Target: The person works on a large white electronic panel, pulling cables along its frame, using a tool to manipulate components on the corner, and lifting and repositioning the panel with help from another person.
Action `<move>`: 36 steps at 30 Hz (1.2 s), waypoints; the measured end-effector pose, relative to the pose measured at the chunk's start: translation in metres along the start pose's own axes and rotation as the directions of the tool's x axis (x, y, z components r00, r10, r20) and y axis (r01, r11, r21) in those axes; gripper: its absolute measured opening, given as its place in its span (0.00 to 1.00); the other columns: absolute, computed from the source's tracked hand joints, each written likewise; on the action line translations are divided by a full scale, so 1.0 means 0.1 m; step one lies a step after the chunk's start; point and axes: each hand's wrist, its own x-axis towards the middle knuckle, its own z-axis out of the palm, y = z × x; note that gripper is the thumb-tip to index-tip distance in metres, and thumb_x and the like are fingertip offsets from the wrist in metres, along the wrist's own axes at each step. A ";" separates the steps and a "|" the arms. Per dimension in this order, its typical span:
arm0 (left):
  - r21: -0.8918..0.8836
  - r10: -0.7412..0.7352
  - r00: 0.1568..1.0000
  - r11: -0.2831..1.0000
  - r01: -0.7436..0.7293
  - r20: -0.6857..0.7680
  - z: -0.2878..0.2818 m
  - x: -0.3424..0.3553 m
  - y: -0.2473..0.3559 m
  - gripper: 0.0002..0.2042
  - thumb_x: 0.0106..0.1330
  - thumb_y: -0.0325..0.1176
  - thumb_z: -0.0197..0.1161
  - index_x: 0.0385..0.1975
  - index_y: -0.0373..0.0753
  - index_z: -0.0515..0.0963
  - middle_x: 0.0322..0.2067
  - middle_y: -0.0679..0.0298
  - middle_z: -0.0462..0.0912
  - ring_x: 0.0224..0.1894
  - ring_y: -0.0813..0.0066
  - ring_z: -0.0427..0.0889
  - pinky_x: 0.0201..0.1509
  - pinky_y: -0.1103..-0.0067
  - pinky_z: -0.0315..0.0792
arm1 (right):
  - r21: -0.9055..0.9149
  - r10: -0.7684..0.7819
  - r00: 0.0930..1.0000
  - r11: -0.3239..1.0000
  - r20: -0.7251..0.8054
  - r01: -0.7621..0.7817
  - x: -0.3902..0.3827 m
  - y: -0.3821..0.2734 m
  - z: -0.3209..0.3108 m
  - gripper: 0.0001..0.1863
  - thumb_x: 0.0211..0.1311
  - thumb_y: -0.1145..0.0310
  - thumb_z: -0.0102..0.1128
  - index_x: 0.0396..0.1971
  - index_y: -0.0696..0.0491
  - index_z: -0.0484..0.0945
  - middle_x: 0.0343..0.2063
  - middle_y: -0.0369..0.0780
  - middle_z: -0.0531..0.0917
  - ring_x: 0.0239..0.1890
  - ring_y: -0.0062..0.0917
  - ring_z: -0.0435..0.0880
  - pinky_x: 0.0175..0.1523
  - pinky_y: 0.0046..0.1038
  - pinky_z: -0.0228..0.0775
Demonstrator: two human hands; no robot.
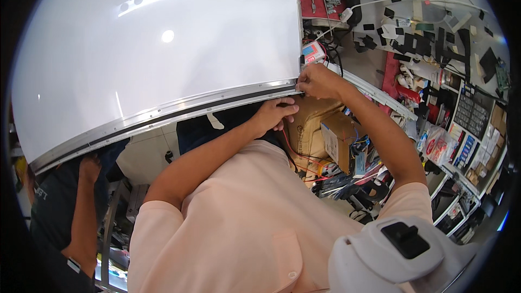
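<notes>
A large white glossy panel (163,38) fills the upper left, with a metal edge rail (179,106) along its near side. A dark slot runs the length of the rail. My right hand (320,80) is at the rail's right end, thumb and fingers pinched together at the panel's corner. Whatever lies between those fingertips is too small to make out. Just below the rail, close to the same corner, my left hand (275,115) has its fingers loosely bent and apart, with nothing visible in them.
At the left, another person's hand (89,168) is near the rail's far end. Under my right arm stand an open cardboard box (334,141) and a tangle of wires and tools. Black tape pieces (423,43) dot the surface at upper right. Parts trays (472,108) line the right side.
</notes>
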 end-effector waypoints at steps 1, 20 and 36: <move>-0.063 0.029 0.999 0.998 -0.031 -0.021 0.02 0.03 0.01 0.20 0.60 0.41 0.63 0.47 0.36 0.69 0.25 0.64 0.76 0.13 0.83 0.68 0.12 0.87 0.57 | 0.004 -0.003 1.000 1.000 -0.007 0.003 0.01 0.01 0.01 0.09 0.50 0.70 0.57 0.25 0.61 0.81 0.19 0.47 0.81 0.23 0.38 0.81 0.30 0.33 0.72; -0.416 -0.009 0.995 0.909 -0.035 -0.102 0.10 0.25 -0.01 0.11 0.64 0.43 0.52 0.39 0.43 0.71 0.27 0.61 0.79 0.15 0.79 0.68 0.19 0.83 0.62 | -0.076 -0.247 0.959 0.968 -0.138 0.239 0.03 0.23 0.11 0.09 0.50 0.70 0.57 0.24 0.60 0.80 0.21 0.50 0.81 0.25 0.38 0.82 0.34 0.33 0.72; -0.409 -0.007 0.998 0.912 -0.022 -0.069 0.07 0.22 0.00 0.09 0.62 0.41 0.54 0.35 0.43 0.71 0.26 0.64 0.79 0.16 0.80 0.69 0.21 0.83 0.62 | -0.314 -0.406 0.876 0.894 -0.261 0.320 -0.04 0.22 0.25 0.07 0.52 0.72 0.54 0.26 0.59 0.78 0.22 0.50 0.79 0.29 0.44 0.80 0.36 0.40 0.70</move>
